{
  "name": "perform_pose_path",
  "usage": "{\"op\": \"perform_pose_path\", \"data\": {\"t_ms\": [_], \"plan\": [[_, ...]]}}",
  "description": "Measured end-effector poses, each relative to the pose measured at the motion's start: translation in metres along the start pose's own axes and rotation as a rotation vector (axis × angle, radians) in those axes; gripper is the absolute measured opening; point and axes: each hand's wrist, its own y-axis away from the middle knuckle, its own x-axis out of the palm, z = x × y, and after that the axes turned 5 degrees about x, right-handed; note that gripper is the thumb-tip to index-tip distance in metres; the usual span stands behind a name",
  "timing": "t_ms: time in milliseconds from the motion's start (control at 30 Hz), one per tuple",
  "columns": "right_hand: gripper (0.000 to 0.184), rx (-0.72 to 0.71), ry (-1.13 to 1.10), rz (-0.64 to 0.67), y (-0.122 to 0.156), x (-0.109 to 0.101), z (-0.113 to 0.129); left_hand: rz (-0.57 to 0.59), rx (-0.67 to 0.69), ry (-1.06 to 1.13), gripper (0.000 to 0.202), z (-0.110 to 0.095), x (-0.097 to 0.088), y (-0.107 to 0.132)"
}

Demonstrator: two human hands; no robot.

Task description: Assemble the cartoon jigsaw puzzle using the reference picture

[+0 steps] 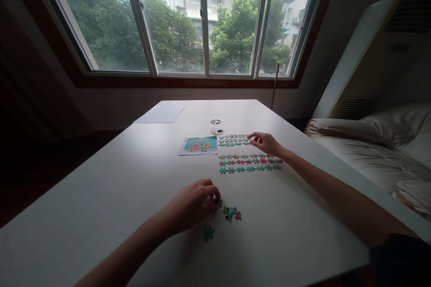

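My left hand (pixel 197 202) is low over the near part of the table, its fingers curled around a dark puzzle piece (pixel 218 202). Just right of it lies a small heap of green, yellow and pink puzzle pieces (pixel 230 213). A single green puzzle piece (pixel 208 233) rests nearer to me. Farther off, my right hand (pixel 266 142) reaches to the right end of the upper rows of puzzle pieces (pixel 232 142), thumb and index finger closed around what looks like a small piece there. Below that hand run more rows of pieces (pixel 249 169), pink and yellow above green.
A printed cartoon picture (pixel 198 145) lies left of the rows on the white table (pixel 117 188). Two small round items (pixel 217 131) sit behind it, and white paper sheets (pixel 160 113) lie at the far left. A light sofa (pixel 357 157) stands to the right, windows ahead.
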Motion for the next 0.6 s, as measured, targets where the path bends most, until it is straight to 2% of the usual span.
{"op": "perform_pose_path", "data": {"t_ms": [100, 233, 367, 600], "plan": [[0.024, -0.182, -0.153, 0.105, 0.032, 0.004, 0.033, -0.042, 0.028, 0.062, 0.019, 0.003, 0.004, 0.000], [0.018, -0.269, -0.218, 0.127, 0.070, 0.013, 0.066, -0.096, 0.055, 0.192, 0.009, 0.003, 0.008, -0.002], [0.015, -0.291, -0.236, 0.158, 0.090, 0.017, 0.083, -0.152, 0.007, 0.406, 0.019, 0.003, 0.010, -0.006], [0.014, -0.255, -0.223, 0.126, 0.101, 0.020, 0.099, -0.311, -0.102, 0.723, 0.023, 0.004, 0.009, -0.012]]}}
